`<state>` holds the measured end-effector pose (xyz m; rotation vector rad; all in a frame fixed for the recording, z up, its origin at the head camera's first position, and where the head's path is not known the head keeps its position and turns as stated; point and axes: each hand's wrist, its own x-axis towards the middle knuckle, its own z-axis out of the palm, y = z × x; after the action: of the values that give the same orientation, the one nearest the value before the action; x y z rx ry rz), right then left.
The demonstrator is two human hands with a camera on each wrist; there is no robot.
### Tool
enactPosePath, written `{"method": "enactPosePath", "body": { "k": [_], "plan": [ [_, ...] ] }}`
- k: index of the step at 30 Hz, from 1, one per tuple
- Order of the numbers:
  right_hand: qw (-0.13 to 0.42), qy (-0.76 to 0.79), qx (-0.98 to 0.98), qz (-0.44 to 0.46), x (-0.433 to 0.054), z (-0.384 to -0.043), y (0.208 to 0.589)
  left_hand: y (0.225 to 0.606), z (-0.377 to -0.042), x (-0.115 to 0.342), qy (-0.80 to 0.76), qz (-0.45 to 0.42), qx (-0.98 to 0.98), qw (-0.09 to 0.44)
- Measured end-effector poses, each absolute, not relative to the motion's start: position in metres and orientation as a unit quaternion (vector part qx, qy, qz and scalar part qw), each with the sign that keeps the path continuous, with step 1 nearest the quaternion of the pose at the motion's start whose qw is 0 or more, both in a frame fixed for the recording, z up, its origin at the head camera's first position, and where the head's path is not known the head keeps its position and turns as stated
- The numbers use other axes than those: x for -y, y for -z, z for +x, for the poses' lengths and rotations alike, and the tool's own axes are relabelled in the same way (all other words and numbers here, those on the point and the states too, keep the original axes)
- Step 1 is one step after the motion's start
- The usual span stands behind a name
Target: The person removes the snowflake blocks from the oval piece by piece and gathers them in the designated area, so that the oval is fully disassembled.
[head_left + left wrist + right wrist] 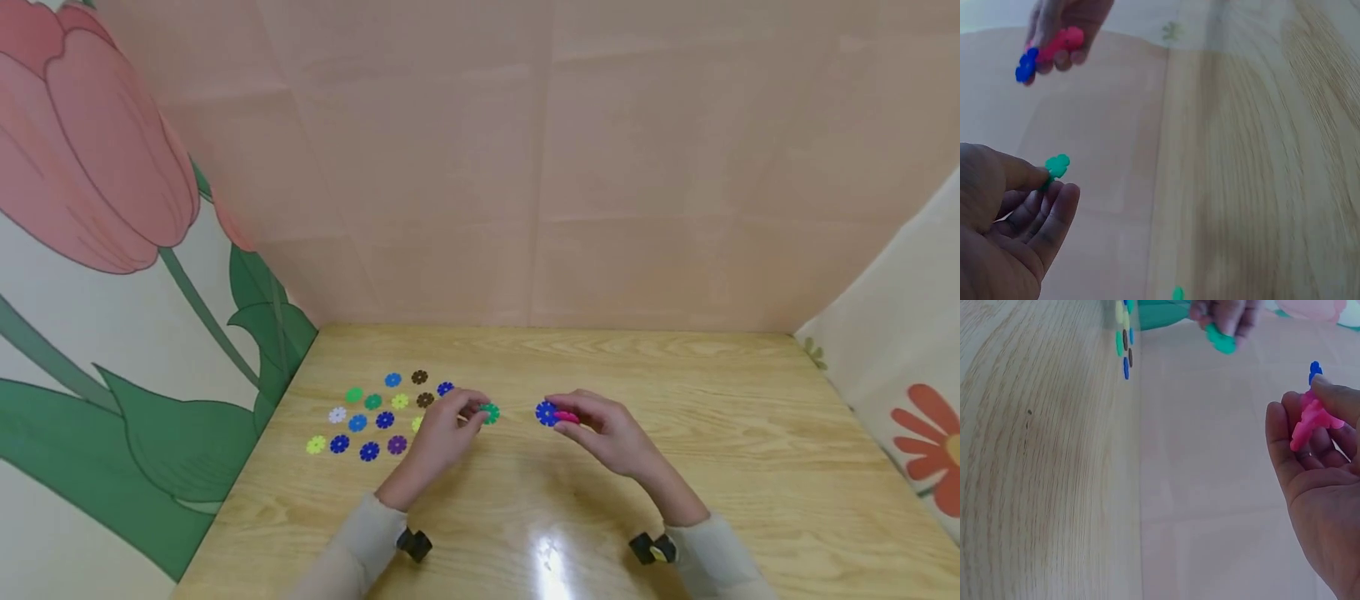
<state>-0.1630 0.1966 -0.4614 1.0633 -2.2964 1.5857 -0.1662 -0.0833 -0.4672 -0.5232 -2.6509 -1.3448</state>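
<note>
Between thumb and fingers, my left hand (448, 423) pinches a green notched disc (491, 413), a flower-shaped interlocking piece. It also shows at the fingertips in the left wrist view, as a green disc (1057, 166). To the right, my right hand (609, 429) grips a blue notched disc (546, 413) joined to pink pieces (567, 417). In the right wrist view the pink pieces (1313, 419) sit at angles to each other, partly covered by the thumb, with the blue disc (1315, 370) at their upper end. A gap separates the two hands, both raised over the table.
Loose notched discs in several colours lie spread on the wooden table (720, 417) at the left, among them a purple disc (397, 445), a white disc (337, 414) and a brown disc (420, 377). My left hand partly covers a yellow one. A pink cloth (540, 167) hangs behind the table.
</note>
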Motion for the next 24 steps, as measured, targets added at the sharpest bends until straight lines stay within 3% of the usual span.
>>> {"method": "enactPosePath", "body": {
  "k": [11,24],
  "plan": [
    [0.095,-0.529,0.761,0.362,-0.199,-0.162,0.460,0.500,-0.189,0.118,0.386,-0.080,0.919,0.013],
    [0.087,-0.513,0.779,0.351,-0.196,-0.160,0.463,0.517,-0.204,0.129,0.339,-0.036,0.940,-0.011]
  ]
}}
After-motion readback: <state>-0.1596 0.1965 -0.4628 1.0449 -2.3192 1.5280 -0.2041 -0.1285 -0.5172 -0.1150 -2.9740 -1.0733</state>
